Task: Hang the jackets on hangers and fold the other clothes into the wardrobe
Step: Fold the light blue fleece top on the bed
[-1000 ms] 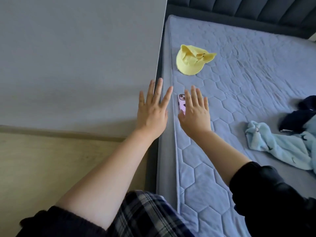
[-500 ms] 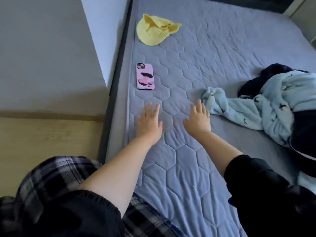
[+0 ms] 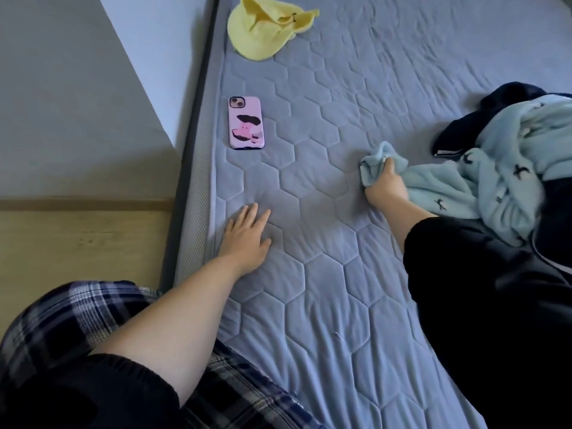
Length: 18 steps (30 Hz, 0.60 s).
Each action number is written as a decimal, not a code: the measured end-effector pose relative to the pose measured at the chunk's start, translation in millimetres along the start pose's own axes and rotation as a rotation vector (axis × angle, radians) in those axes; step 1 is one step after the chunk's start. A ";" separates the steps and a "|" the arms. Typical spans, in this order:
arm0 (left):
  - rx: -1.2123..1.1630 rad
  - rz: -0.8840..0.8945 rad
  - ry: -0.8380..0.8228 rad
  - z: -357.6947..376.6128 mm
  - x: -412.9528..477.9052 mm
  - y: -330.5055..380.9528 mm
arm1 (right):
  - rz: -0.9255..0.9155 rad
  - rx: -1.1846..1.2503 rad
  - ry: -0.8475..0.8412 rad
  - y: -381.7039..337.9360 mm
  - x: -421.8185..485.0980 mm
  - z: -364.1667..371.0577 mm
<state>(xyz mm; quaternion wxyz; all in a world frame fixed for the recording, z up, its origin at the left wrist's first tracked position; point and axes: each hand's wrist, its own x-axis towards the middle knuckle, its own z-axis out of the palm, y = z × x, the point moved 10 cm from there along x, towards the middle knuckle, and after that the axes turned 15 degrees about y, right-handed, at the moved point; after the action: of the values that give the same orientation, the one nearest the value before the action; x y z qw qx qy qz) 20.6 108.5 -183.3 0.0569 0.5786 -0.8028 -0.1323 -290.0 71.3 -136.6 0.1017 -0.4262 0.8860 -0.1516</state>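
Top: black, long-sleeved. Left sleeve (image 3: 93, 394) at 7 o'clock, gathered cuff bunched near the elbow. Right sleeve (image 3: 483, 305) at 4 o'clock, same. Forearms, left hand (image 3: 247, 235) and right hand (image 3: 387, 188) bare. Trousers (image 3: 62, 317) at 8 o'clock: navy plaid with pale lines.

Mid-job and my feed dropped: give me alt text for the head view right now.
The right hand grips a corner of a light blue fleece garment on the quilted mattress, while the left hand rests flat on the mattress nearer the edge. A pink-cased phone and a yellow cloth lie farther up; a dark garment sits beside the blue one.
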 end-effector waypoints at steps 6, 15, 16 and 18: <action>-0.515 -0.232 0.155 -15.6 16.3 -12.7 | 0.044 0.166 -0.026 -30.9 -37.4 3.3; -1.860 -1.089 0.222 -28.7 -6.3 -86.5 | -0.408 0.592 -0.401 -226.0 -185.6 37.0; -1.834 -1.090 0.201 -29.3 -7.6 -88.2 | -0.485 0.472 -0.328 -222.7 -180.1 38.2; -1.735 -1.070 0.145 -31.5 -8.0 -80.1 | -0.563 0.263 -0.236 -199.6 -161.8 41.2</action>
<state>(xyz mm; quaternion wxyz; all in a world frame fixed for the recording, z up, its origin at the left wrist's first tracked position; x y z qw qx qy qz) 104.1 87.8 -174.9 0.4381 0.6273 -0.0615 -0.6409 -32.9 73.0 -95.8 0.2118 -0.6522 0.6883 -0.2366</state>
